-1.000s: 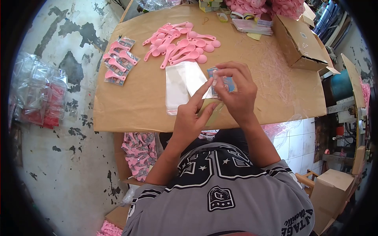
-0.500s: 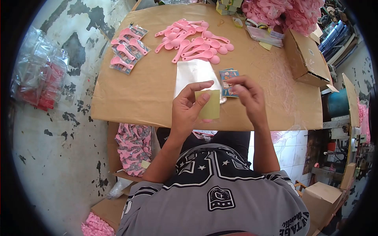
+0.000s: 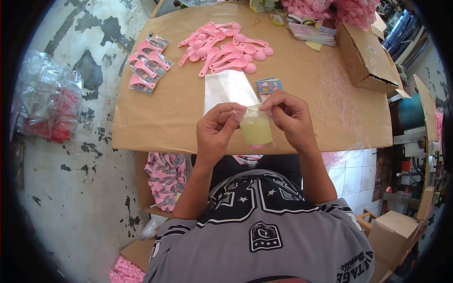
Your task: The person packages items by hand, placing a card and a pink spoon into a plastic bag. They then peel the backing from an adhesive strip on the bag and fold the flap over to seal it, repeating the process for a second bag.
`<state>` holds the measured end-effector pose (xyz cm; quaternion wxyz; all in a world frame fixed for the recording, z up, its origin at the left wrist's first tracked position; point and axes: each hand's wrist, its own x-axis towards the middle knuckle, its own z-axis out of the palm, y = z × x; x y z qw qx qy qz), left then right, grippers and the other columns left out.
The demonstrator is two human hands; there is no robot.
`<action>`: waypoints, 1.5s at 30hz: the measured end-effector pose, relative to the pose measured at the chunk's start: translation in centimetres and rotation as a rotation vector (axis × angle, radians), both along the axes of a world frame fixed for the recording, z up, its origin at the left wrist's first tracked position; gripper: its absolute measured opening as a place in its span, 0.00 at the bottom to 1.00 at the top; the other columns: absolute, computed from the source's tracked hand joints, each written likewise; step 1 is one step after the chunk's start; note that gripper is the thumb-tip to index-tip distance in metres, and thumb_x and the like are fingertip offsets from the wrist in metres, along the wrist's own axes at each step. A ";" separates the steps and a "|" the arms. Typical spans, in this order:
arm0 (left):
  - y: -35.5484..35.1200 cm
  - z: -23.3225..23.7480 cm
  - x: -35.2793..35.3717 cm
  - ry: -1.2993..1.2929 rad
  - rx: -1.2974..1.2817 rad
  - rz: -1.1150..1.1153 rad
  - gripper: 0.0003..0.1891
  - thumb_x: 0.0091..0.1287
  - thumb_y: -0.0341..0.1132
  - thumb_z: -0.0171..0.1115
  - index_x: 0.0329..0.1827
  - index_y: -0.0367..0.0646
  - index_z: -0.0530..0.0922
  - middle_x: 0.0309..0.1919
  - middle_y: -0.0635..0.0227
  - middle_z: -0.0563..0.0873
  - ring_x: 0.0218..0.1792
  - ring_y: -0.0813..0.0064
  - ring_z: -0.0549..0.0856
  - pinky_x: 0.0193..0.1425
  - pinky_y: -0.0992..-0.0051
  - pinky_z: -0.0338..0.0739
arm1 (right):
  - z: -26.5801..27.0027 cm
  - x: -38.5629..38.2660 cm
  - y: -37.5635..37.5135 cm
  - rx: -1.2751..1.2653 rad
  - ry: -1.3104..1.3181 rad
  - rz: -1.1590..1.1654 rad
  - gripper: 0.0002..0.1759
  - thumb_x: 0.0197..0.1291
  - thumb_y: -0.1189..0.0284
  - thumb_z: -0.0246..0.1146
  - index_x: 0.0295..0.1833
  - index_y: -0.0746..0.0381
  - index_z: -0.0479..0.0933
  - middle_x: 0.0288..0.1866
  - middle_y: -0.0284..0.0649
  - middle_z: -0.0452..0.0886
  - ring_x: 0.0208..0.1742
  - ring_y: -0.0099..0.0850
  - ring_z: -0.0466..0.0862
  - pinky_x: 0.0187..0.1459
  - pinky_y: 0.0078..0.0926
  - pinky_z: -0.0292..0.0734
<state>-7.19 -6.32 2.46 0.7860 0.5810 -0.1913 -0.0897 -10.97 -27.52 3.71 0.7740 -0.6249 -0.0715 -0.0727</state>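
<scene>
Between both hands hangs a small packet with a yellow-green card [image 3: 256,129]; a bit of pink shows below its lower edge. My left hand [image 3: 219,131] pinches its upper left corner, and my right hand [image 3: 291,120] pinches the upper right. Clear plastic shows along the top of the card. Just beyond lie a stack of clear bags [image 3: 228,89] and a few blue printed cards [image 3: 269,87]. Farther back is a pile of pink spoons [image 3: 222,52]. Several spoons rest on printed packets [image 3: 150,66] at the table's left.
The brown-covered table [image 3: 160,122] carries a cardboard box [image 3: 365,59] at right and pink bundles [image 3: 356,12] at the back. Below the left edge, a box holds packed pink spoons [image 3: 165,181]. Plastic bags [image 3: 49,101] lie at far left.
My right hand has moved left to the packet and closed on its top corner. My left hand has shifted to the top left corner. The view has moved slightly.
</scene>
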 end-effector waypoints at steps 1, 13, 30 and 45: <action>0.2 -0.2 -0.1 -0.036 0.026 -0.004 0.08 0.78 0.26 0.64 0.56 0.31 0.83 0.44 0.62 0.92 0.45 0.79 0.89 0.50 0.79 0.83 | -0.2 -0.1 -0.3 -0.008 -0.020 0.006 0.07 0.74 0.80 0.62 0.49 0.67 0.86 0.43 0.33 0.85 0.46 0.19 0.83 0.49 0.21 0.76; 0.8 1.0 -0.8 -0.003 0.006 -0.030 0.14 0.74 0.19 0.66 0.61 0.33 0.81 0.43 0.64 0.93 0.47 0.83 0.89 0.52 0.82 0.82 | 1.4 -1.1 1.1 -0.103 -0.023 -0.044 0.09 0.71 0.79 0.70 0.54 0.66 0.82 0.44 0.31 0.83 0.41 0.15 0.78 0.42 0.12 0.73; 9.0 -0.2 7.3 -0.179 0.834 0.552 0.21 0.68 0.35 0.74 0.61 0.37 0.81 0.56 0.54 0.85 0.54 0.61 0.85 0.61 0.59 0.80 | -0.9 -0.3 -3.1 -0.835 0.148 -0.630 0.21 0.70 0.57 0.71 0.53 0.65 0.82 0.42 0.40 0.83 0.35 0.30 0.81 0.38 0.31 0.76; 6.6 -3.6 7.8 -0.046 0.763 0.357 0.11 0.71 0.32 0.71 0.46 0.34 0.79 0.36 0.65 0.85 0.35 0.76 0.82 0.40 0.72 0.79 | -4.4 0.9 -3.5 -0.765 0.280 -0.599 0.22 0.64 0.56 0.74 0.43 0.63 0.78 0.37 0.44 0.85 0.37 0.43 0.84 0.41 0.42 0.77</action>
